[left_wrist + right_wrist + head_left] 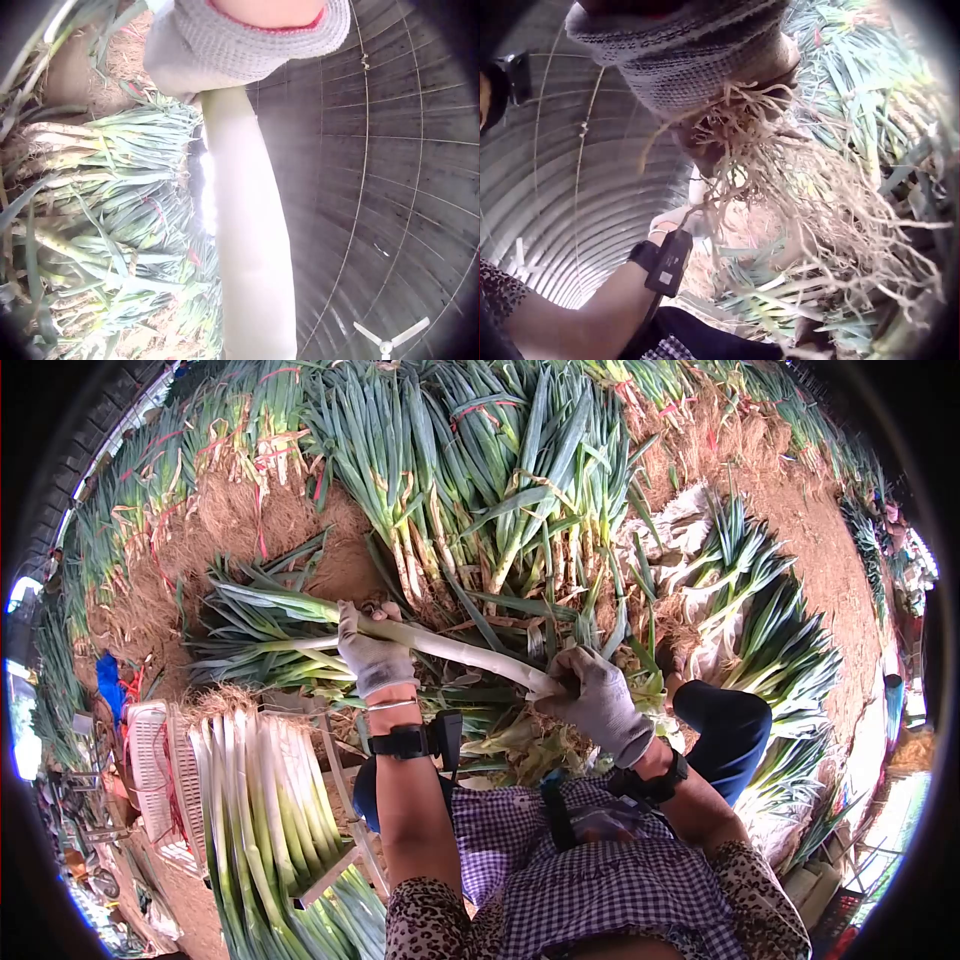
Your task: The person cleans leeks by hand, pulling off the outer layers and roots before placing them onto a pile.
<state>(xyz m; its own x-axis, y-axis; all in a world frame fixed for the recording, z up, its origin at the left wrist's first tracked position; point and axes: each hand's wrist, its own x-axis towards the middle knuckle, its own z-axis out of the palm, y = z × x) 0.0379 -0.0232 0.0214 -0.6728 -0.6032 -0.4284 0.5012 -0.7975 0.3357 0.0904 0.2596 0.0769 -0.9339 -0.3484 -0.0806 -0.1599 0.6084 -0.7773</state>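
Note:
Both hands wear grey work gloves and hold one long leek [460, 649] across the front of the body. My left hand [375, 655] grips it at the lower end of its green leaves, which point left. Its pale stem [251, 232] runs down from the left glove [217, 49] in the left wrist view. At the root end, my right hand [603, 700] holds the leek with curled fingers. Shaggy tan roots [802, 187] hang out beside the right glove [697, 67] in the right wrist view; the glove hides part of that end.
Clean white-stemmed leeks [265, 790] lie in a stack at the lower left, beside a pink plastic basket [150, 760]. Untrimmed leeks [480, 470] stand in bundles ahead. More leeks [780, 660] lie at the right on pale sheeting. Loose peeled leaves [540, 740] litter the ground below the hands.

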